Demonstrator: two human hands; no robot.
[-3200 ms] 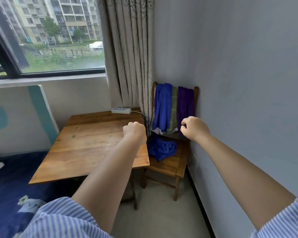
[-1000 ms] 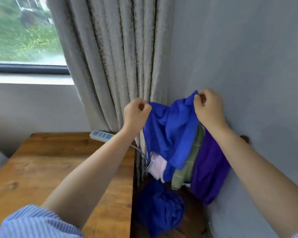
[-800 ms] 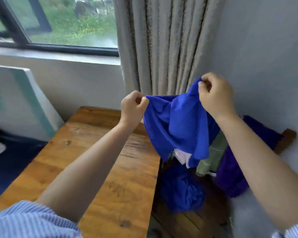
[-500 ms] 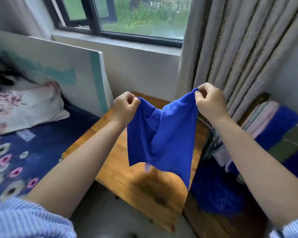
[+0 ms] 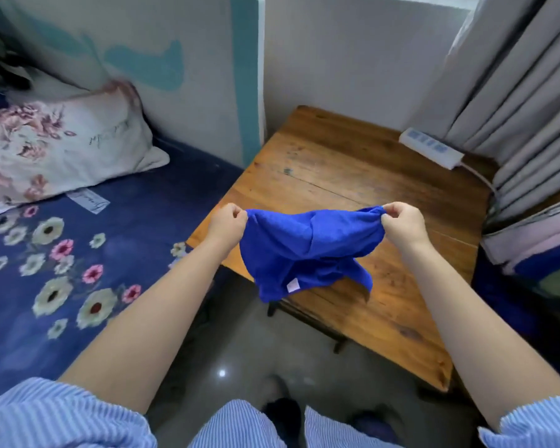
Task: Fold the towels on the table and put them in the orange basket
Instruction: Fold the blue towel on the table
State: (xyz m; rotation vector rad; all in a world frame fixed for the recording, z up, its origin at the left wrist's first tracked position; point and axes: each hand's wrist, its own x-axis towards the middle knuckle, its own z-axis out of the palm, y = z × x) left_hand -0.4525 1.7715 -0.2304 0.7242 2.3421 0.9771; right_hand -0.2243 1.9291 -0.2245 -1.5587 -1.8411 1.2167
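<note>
A bright blue towel point(image 5: 307, 250) hangs stretched between my two hands over the near left part of the wooden table point(image 5: 353, 176). My left hand point(image 5: 227, 224) pinches its left top corner. My right hand point(image 5: 401, 223) pinches the right top corner. The cloth sags in the middle, and a small white label shows near its lower edge, which reaches the table's front edge. More towels, pink, blue and green, hang at the far right point(image 5: 543, 250). No orange basket is in view.
A white power strip point(image 5: 429, 147) lies at the table's back right with its cord running off right. Grey curtains point(image 5: 514, 88) hang behind it. A bed with a dark blue flowered sheet point(image 5: 62, 253) and a flowered pillow point(image 5: 52, 147) lies to the left.
I lifted the blue towel off the chair back and carried it left over the table. My hands have spread apart and lowered; the view has tilted down.
</note>
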